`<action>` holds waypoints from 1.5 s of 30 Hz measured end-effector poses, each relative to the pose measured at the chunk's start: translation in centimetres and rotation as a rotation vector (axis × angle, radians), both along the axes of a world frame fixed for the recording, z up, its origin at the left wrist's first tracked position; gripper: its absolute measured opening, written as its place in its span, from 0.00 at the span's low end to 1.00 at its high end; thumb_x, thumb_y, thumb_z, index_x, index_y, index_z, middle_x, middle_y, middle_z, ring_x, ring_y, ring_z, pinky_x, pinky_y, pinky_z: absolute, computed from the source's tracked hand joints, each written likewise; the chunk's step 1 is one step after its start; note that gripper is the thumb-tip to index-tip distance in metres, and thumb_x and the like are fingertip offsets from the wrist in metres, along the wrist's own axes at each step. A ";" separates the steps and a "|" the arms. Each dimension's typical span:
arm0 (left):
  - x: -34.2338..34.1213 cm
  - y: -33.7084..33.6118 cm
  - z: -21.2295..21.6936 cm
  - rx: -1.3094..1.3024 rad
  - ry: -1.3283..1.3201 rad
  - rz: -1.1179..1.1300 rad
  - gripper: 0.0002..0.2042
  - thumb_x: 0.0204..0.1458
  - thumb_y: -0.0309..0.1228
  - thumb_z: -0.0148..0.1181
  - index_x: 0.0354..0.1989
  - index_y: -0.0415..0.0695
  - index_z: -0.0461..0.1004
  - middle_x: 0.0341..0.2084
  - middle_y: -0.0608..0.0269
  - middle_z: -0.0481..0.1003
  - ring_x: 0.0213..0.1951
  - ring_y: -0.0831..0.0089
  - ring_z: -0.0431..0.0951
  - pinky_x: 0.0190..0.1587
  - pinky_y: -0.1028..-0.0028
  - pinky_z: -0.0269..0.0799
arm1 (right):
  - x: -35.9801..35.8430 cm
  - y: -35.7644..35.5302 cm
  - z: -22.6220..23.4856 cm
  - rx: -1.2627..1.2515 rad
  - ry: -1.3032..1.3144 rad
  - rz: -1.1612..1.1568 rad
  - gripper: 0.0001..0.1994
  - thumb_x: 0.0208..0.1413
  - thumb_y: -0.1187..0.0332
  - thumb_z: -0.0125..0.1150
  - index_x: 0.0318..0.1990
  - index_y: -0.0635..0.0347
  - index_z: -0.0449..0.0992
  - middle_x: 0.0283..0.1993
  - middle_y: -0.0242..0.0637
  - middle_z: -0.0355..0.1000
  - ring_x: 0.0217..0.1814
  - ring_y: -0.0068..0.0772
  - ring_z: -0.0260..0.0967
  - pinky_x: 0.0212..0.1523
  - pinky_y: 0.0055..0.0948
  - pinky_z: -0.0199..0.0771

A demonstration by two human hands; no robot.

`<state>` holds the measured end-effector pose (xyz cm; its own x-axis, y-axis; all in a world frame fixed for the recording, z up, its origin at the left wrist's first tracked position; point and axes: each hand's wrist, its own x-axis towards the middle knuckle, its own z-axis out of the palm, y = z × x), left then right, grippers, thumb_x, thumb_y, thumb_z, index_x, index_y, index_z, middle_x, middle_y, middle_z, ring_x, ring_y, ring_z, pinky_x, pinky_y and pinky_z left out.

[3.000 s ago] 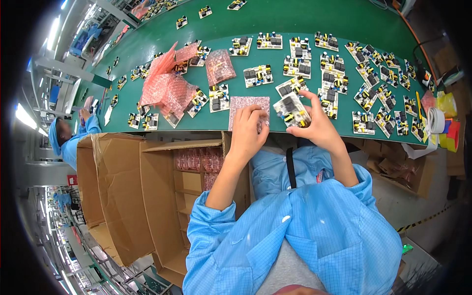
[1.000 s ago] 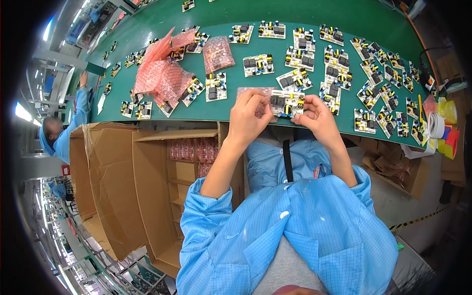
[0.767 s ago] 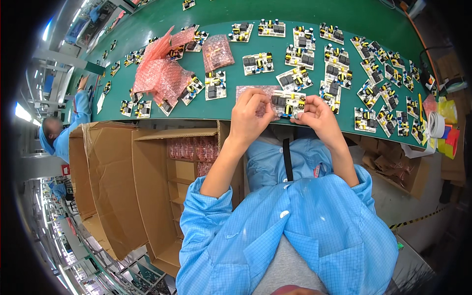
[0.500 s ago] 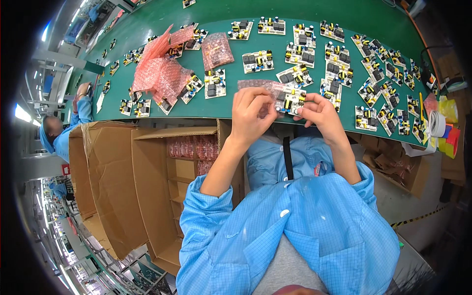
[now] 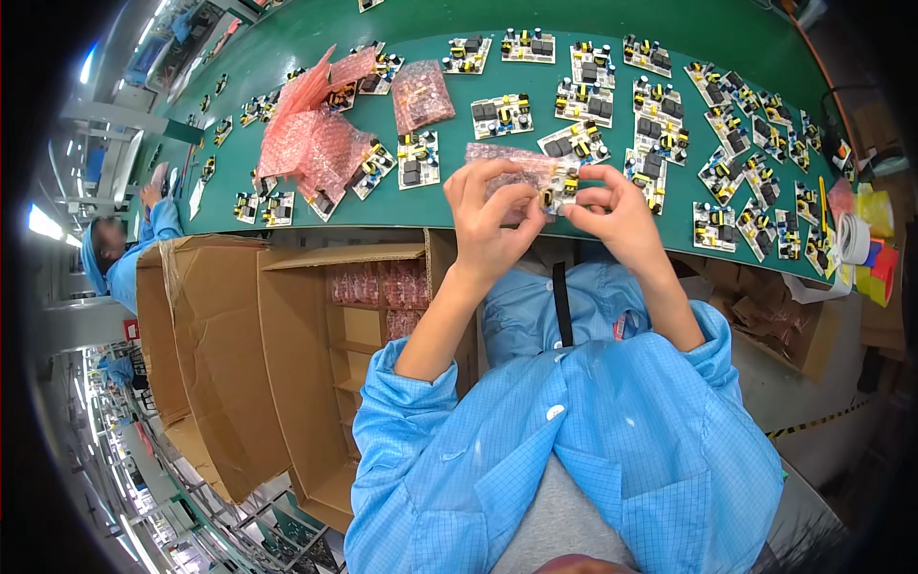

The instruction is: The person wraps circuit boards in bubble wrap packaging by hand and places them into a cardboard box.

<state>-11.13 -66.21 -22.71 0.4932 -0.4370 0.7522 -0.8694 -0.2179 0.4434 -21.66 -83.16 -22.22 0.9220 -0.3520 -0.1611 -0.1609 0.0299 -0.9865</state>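
Note:
Just over the table's near edge, my left hand pinches a pink bubble-wrap bag. A circuit board with yellow and dark parts sits partly inside this bag, its right end sticking out. The fingers of my right hand close on that exposed end. My left fingers hide some of the bag's mouth. Beyond my hands, a loose circuit board lies on the green table.
Many more boards cover the table, with a pile of pink bubble bags at left and a wrapped board nearby. Below stands a divided cardboard box holding wrapped pieces. Tape rolls lie at right. Another person sits far left.
The circuit board has slid left, deeper into the bubble bag, and less of it shows. My right hand has moved slightly left with it, while my left hand still grips the bag.

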 end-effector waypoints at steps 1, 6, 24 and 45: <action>-0.2 -0.1 0.2 0.000 0.000 -0.004 0.10 0.34 0.25 0.69 0.28 0.49 0.78 0.42 0.66 0.74 0.48 0.61 0.70 0.52 0.62 0.59 | 0.0 0.2 0.0 0.000 0.000 -0.004 0.26 0.48 0.72 0.72 0.54 0.67 0.68 0.34 0.34 0.79 0.34 0.14 0.70 0.35 0.16 0.68; -1.0 0.0 0.8 0.027 -0.003 0.073 0.10 0.34 0.27 0.70 0.28 0.50 0.79 0.44 0.65 0.73 0.52 0.59 0.68 0.56 0.60 0.55 | 0.2 0.3 0.0 0.302 -0.059 -0.026 0.27 0.49 0.73 0.71 0.55 0.67 0.66 0.36 0.38 0.79 0.38 0.19 0.74 0.40 0.19 0.72; -1.4 0.8 5.0 -0.074 0.225 -0.057 0.27 0.46 0.33 0.69 0.57 0.45 0.70 0.69 0.45 0.51 0.72 0.44 0.44 0.69 0.44 0.35 | 0.8 0.6 1.2 0.422 -0.208 0.104 0.31 0.53 0.80 0.63 0.64 0.67 0.58 0.43 0.47 0.78 0.43 0.27 0.76 0.46 0.25 0.76; 5.1 1.1 5.3 -0.221 1.200 -0.392 0.26 0.49 0.17 0.65 0.55 0.40 0.61 0.48 0.55 0.73 0.51 0.71 0.75 0.54 0.70 0.74 | 4.1 -0.8 2.6 0.331 -0.272 0.150 0.33 0.53 0.76 0.64 0.66 0.60 0.56 0.56 0.45 0.72 0.44 0.21 0.70 0.42 0.19 0.72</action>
